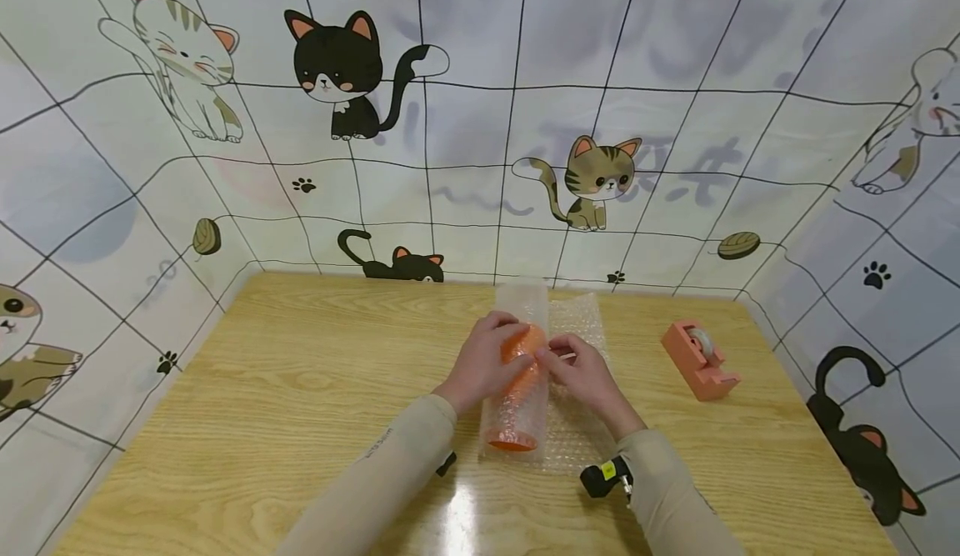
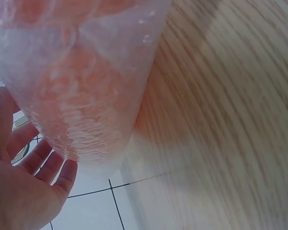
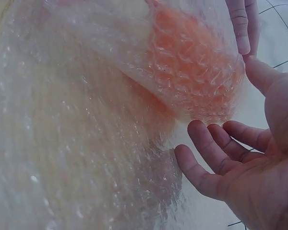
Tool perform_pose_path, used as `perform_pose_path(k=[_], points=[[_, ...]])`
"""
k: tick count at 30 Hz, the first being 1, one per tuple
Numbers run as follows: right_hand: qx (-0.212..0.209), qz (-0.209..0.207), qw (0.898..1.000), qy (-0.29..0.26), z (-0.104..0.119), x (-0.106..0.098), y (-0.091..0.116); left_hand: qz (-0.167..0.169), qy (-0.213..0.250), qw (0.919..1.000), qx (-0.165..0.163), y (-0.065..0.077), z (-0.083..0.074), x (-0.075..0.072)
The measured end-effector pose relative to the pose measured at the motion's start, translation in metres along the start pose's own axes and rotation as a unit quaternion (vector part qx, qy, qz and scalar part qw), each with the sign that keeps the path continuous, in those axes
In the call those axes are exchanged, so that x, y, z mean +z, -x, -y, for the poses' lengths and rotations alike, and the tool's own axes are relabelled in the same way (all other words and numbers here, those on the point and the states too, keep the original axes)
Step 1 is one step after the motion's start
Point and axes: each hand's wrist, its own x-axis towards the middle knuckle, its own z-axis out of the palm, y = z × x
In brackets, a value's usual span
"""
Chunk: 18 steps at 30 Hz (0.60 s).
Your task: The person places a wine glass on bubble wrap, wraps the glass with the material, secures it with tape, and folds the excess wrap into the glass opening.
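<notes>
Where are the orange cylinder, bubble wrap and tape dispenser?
Orange cylinder [image 1: 520,398]: head view, side, through the wrap, below the left thumb.
Bubble wrap [image 1: 573,435]: head view, flat part right of the cylinder.
Tape dispenser [image 1: 693,368]: head view, body.

In the head view, the left hand [image 1: 480,362] hides part of the orange cylinder [image 1: 520,396]; lower left, the sleeve's lettering [image 1: 377,443] is too small to read; the left edge crops a cat drawing [image 1: 33,364].

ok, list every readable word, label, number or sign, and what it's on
None legible enough to quote.
Left sleeve: dark print, too small to read.
Yellow sticker on black device: too small to tell.
Cat-print backdrop: faint letter-like marks, too blurred to read.
</notes>
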Motion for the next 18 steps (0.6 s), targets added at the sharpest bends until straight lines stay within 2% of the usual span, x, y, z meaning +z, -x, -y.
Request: perform_pose_path(k=[6, 12, 18], points=[[0.006, -0.007, 1.000, 0.004, -0.0035, 0.0001, 0.0003, 0.004, 0.029, 0.9996, 0.002, -0.0003, -0.0024, -0.0008], [0.015, -0.007, 1.000, -0.014, -0.0067, -0.0009, 0.0008, 0.019, 0.066, 0.9976, 0.001, -0.0001, 0.0012, -0.0058], [0.016, -0.001, 1.000, -0.013, -0.0072, -0.0047, 0.0025, 0.019, 0.143, 0.9895, 0.002, 0.0009, 0.0067, -0.0079]])
